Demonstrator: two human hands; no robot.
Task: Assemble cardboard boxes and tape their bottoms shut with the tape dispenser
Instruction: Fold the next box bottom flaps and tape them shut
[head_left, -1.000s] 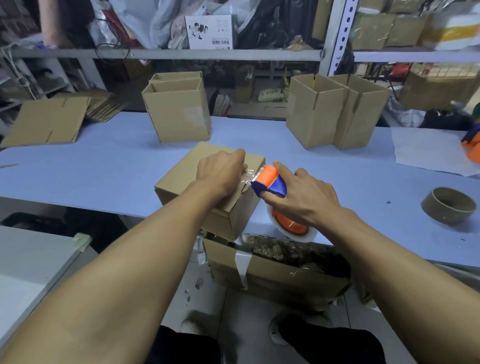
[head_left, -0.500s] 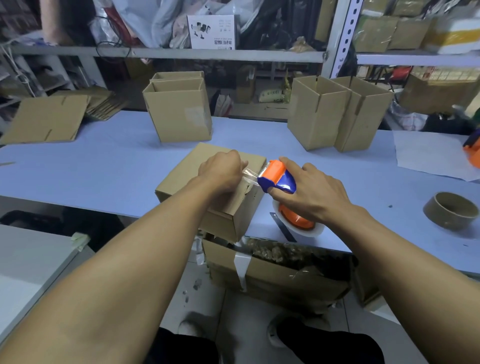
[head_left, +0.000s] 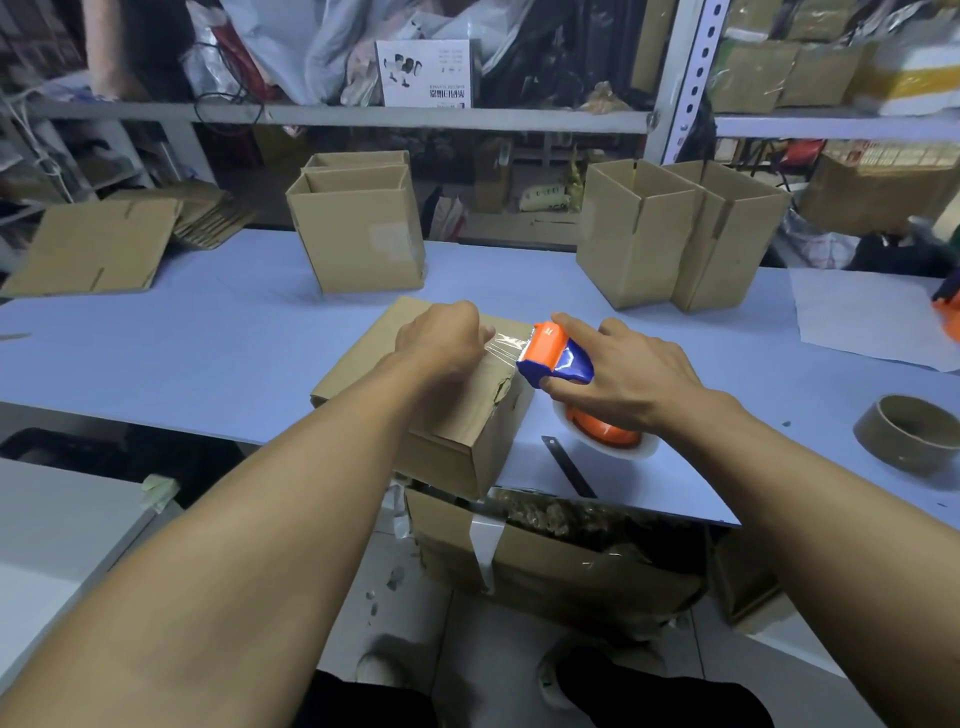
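Observation:
A brown cardboard box (head_left: 363, 358) lies bottom-up at the near edge of the blue table (head_left: 208, 353). My left hand (head_left: 441, 338) rests on its top with curled fingers pinching the end of a clear tape strip (head_left: 506, 345). The strip runs right to an orange and blue tape dispenser (head_left: 558, 358), which my right hand (head_left: 623, 379) grips just off the box's right edge. The dispenser's tape roll (head_left: 608, 436) hangs below my right hand, above the table.
Assembled open boxes stand at the back: two at centre (head_left: 363, 234), two at right (head_left: 675, 234). Flat cardboard blanks (head_left: 93, 244) lie far left. An empty tape core (head_left: 909, 431) and white paper (head_left: 862, 317) sit right. A metal blade (head_left: 569, 467) lies near the table edge. An open carton (head_left: 545, 561) sits on the floor.
My right hand has drawn the dispenser to the right, away from my left hand, and a short length of clear tape now stretches between them. The left hand stayed on the box.

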